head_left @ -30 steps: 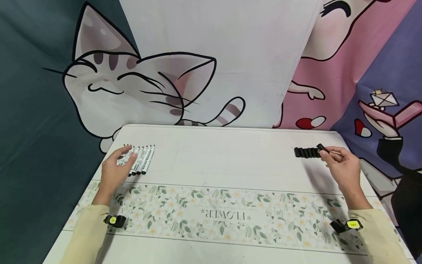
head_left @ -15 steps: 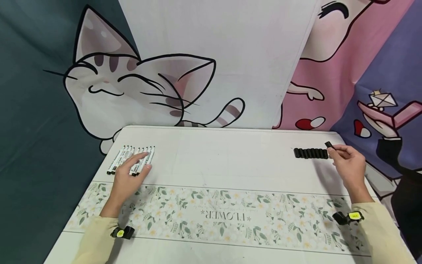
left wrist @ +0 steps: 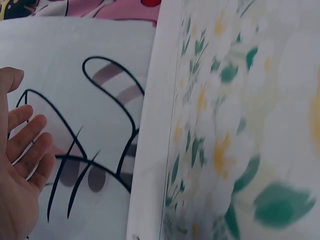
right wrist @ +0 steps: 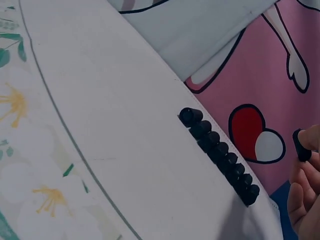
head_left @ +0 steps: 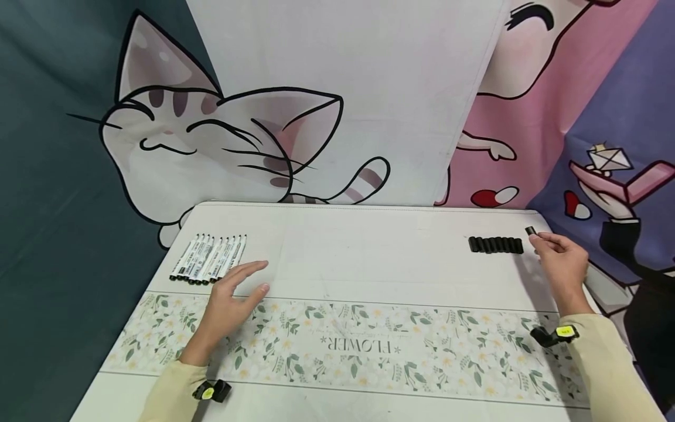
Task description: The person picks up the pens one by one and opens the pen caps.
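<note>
Several white markers (head_left: 203, 258) with black ends lie side by side at the table's back left, their dark tips pointing to the back. In front and to the right of them my left hand (head_left: 232, 305) hovers over the table, fingers extended and holding nothing; the left wrist view shows its open palm (left wrist: 22, 190). Between thumb and fingers, my right hand (head_left: 564, 266) pinches a small black marker cap (right wrist: 301, 145), raised above the table. Just left of that hand, several black caps (head_left: 495, 245) lie in a tight row; the nearest one in the right wrist view shows a hollow end.
The white table mat (head_left: 343, 252) carries a printed flower band (head_left: 364, 346) across its front half. A cat-print cloth (head_left: 411, 105) hangs behind the back edge, with a pink and purple cloth (head_left: 554, 117) at right and a dark green curtain (head_left: 47, 205) at left.
My left hand has moved right and toward the front, away from the markers, uncovering them. My right hand has lifted slightly to the right with the cap, off the end of the row.
</note>
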Demonstrator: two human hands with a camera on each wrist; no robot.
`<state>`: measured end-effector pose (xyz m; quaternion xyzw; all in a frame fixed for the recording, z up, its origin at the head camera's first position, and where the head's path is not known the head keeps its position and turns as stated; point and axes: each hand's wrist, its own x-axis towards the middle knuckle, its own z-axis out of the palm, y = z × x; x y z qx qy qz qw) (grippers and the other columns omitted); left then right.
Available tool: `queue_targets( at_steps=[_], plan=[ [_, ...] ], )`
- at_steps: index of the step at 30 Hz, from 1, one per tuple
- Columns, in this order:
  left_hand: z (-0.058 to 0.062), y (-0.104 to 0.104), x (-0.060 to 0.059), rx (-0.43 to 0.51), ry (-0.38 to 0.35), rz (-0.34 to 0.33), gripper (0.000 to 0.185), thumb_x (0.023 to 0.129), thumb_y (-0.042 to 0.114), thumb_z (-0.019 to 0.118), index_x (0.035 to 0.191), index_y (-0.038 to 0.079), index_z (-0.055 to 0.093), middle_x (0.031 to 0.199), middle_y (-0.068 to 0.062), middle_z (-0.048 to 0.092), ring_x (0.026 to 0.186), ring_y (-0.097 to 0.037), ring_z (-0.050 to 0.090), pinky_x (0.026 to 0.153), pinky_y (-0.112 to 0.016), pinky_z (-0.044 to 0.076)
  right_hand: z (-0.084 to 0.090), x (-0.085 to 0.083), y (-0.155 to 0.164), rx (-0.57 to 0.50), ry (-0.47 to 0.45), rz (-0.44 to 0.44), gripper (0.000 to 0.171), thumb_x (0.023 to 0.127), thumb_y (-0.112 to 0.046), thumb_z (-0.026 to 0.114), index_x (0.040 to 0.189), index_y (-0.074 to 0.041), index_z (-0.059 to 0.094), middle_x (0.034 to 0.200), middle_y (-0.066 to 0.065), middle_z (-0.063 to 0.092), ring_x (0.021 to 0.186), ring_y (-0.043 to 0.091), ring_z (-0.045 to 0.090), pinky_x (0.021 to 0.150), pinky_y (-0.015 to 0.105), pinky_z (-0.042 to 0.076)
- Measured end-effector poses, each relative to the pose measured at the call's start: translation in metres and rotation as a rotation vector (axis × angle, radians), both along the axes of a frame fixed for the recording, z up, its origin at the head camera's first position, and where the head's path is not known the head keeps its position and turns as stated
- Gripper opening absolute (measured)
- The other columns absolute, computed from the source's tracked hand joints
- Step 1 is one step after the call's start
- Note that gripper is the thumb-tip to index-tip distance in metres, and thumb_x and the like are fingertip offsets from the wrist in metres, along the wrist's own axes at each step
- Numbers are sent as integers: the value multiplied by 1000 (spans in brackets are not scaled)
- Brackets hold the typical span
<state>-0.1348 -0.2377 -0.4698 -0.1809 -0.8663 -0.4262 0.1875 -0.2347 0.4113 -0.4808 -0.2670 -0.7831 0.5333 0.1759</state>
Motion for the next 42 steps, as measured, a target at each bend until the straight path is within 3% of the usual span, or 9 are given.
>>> queue_targets(
  at_steps=[7,15,25,37,42],
  plan=[
    [2,16,8,15,-40,-64,47,92,6,76,137,15,65,138,-5,63,133,-9,52,111,-17,36,-7,-9,12,-199,17,-21,24,86,-29,84,104,-21,72,71,-22,69,62,-2,66,55,12,50],
    [-2,29,12,28,-51,-143,47,92,5,76,137,13,64,139,-4,63,133,-15,54,111,-19,38,-18,-16,15,-353,-46,-82,19,84,-30,86,93,-23,71,68,-15,71,59,4,66,48,20,52],
    [-9,38,17,47,-53,-193,43,93,5,74,134,15,66,137,-5,64,131,-18,55,111,-21,39,-30,-21,25,-330,-71,-96,14,86,-30,84,86,-23,72,65,-15,70,59,3,65,47,20,52],
    [-9,43,23,24,-81,-202,40,94,10,75,132,18,67,137,-3,64,132,-19,55,111,-22,39,-28,-23,29,-282,-181,-103,20,87,-31,83,76,-25,68,56,-14,65,52,2,65,45,22,54],
    [-9,41,24,15,-93,-197,41,94,11,75,133,20,66,139,-2,63,133,-18,54,111,-22,40,-24,-24,30,-342,-189,-73,21,90,-35,80,85,-17,69,58,-12,68,55,5,68,50,25,57]
  ],
)
